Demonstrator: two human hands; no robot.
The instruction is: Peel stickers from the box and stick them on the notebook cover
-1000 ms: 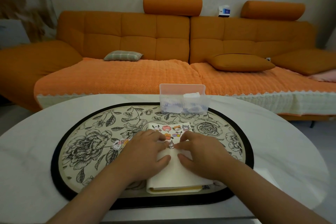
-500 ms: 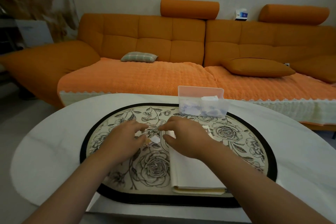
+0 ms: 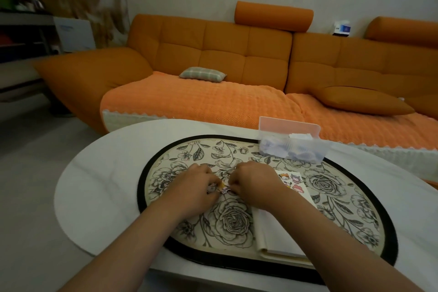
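Currently both hands are meeting over the floral placemat (image 3: 343, 197), just left of the notebook (image 3: 279, 232). The left hand (image 3: 194, 187) is pinching a small colourful sticker piece (image 3: 225, 189) in curled fingers. The right hand (image 3: 253, 182) is pinching at its other edge, probably peeling the backing off, though the fingers are hiding the exact split. The notebook is lying flat on the placemat, partly under the right forearm, and several cartoon stickers (image 3: 292, 181) are already sitting at the far end of its cover. So the task is looking partly done, with the near part of the cover showing bare. The clear plastic box (image 3: 291, 147) is standing at the placemat's far edge beyond the notebook, with more pale sheets showing inside, so more stickers are likely waiting. This one is not yet touching the cover; it is needing separation, then a move right onto the notebook and a press down.
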